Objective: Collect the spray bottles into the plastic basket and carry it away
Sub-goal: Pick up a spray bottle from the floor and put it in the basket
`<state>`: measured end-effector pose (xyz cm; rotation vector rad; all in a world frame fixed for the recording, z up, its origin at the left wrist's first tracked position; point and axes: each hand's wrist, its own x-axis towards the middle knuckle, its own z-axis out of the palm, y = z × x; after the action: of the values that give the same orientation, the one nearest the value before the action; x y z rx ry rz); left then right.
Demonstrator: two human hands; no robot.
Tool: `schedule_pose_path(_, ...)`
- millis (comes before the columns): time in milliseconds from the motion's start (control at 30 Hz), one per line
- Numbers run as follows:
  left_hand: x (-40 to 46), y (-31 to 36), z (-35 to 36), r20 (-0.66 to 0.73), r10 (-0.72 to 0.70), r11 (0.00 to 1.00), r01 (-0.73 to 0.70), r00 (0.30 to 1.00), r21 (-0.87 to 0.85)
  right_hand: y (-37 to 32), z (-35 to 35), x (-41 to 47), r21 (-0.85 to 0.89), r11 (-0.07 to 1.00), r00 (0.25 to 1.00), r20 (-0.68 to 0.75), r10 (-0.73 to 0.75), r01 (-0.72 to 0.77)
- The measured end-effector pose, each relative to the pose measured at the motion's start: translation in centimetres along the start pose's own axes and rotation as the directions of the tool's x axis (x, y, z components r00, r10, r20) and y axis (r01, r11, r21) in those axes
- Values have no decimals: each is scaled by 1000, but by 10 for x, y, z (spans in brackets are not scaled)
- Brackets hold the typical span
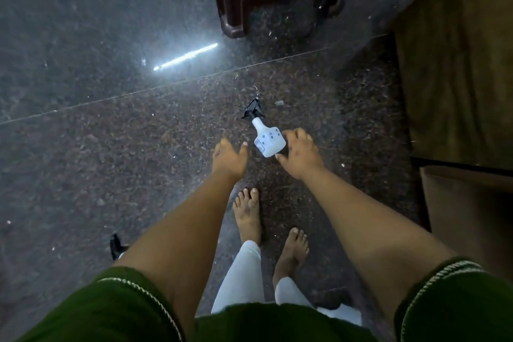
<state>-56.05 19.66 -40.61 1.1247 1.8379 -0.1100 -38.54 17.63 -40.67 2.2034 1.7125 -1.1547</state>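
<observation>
Both arms stretched down-forward; left grip (229,158) spread, palm inward; right grip (301,153) spread, fingers curled.

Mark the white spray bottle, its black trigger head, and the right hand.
white spray bottle (268,143), head view, on its white body.
black trigger head (253,109), head view, on the nozzle end.
right hand (302,154), head view, back of hand.

floor (111,147): dark speckled stone, one seam line | white spray bottle (268,141) lying on its side, black nozzle away | bare feet (248,216) | dark chair legs (233,22) at far edge | small debris scattered
</observation>
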Motion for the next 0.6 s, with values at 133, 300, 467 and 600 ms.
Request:
schedule_pose_path(133,53,-13,35,51,-16,1000,16,999,3,16,35,56,88,992,995,53,82,-87)
schedule_pose_path(300,101,-24,73,136,-119,985,134,984,-106,36,72,109,226,942,964,152,216,-247)
schedule_pose_path(467,127,-15,95,222,-204,929,261,953,-264,41,92,138,343,884,943,218,253,-317)
schedule_pose_path(600,140,-9,107,307,-212,843,332,928,-423,38,98,151,358,870,926,286,244,-340)
